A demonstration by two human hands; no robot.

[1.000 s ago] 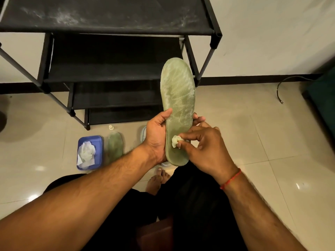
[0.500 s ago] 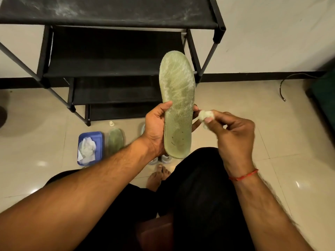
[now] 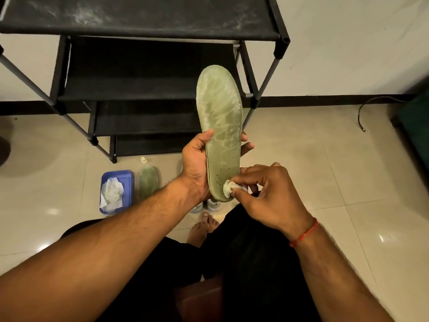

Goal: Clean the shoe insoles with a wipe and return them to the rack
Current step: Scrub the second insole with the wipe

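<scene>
Nearest, at 4 o'clock: pinching a balled white wipe (image 3: 228,188) against the heel of a long green mesh insole (image 3: 220,126) with curled fingers of the right hand (image 3: 274,196). Centre: gripping its middle with the left hand (image 3: 197,163), toe toward 12. At 8, on the floor: second green insole (image 3: 148,184) just beside blue plastic tray (image 3: 127,176). At 12: black metal-framed rack (image 3: 144,19).

A thin red thread band (image 3: 304,233) circles the wrist behind the right hand (image 3: 271,196). The left hand (image 3: 195,166) is bare. The left forearm (image 3: 111,247) and right forearm (image 3: 343,275) are bare and hairy. Black trousers (image 3: 246,256) cover the legs. One bare foot (image 3: 202,226) shows its toes.
</scene>
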